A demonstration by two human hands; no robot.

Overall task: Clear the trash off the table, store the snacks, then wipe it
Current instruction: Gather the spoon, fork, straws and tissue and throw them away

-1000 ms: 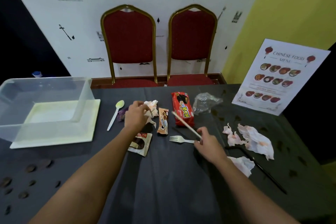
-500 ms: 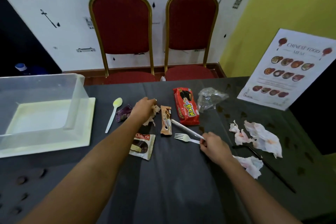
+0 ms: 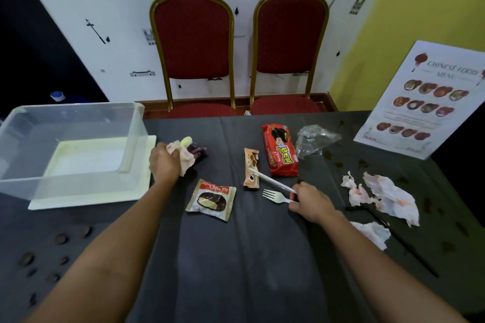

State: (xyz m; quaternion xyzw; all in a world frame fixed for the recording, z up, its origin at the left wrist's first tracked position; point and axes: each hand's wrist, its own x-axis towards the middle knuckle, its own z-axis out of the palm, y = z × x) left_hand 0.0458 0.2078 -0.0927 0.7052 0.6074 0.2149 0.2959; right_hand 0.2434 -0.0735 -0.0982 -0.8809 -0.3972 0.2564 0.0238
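**Both hands closed on trash at the dark table**

We see a table draped in dark, smooth cloth, dotted with brown stains. At its left stands a clear, boxy plastic bin on a flat cream lid. Glossy snack packs lie mid-table: a square Choco Pie pack, a slim tan biscuit bar and a long red cookie pack. Beside the red pack sits a crinkled clear plastic wrapper. At the right, thin, torn, pink-stained tissues lie crumpled, with another wad nearer us, touching a black stick.

Our left hand is clenched around a soft crumpled tissue just beside the bin, with the pale bowl of a plastic spoon poking above it; a small purple wrapper lies touching the wad.

Our right hand is curled, fingers pinching the handle of a white plastic fork, tines pointing left on the cloth, along with a thin, paper-sleeved straw slanting across the tan bar.

A laminated menu card leans at the far right, and two red padded chairs with gold frames stand behind.
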